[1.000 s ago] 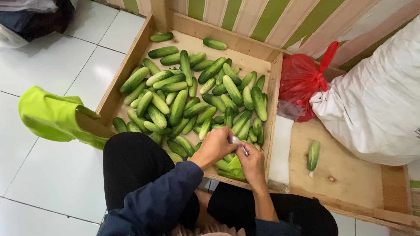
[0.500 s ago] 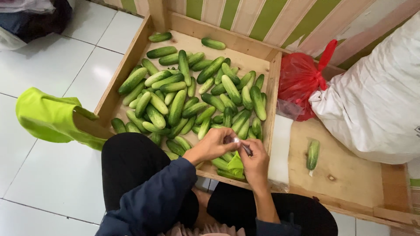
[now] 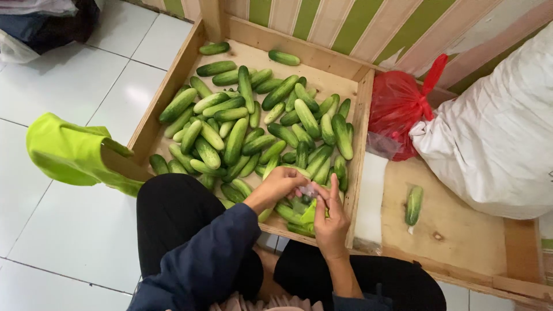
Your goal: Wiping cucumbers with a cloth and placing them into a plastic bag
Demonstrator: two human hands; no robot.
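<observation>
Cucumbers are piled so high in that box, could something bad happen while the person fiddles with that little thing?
Maybe. The cucumbers are heaped loosely, so some could roll toward the low front edge of the wooden box. The left hand and right hand pinch something small and pale right above the pile; it might drop in and get lost.

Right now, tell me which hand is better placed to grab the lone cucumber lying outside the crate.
Right. The lone cucumber lies on the board right of the crate, and the right hand is nearer it. The left hand would likely have to cross over.
</observation>
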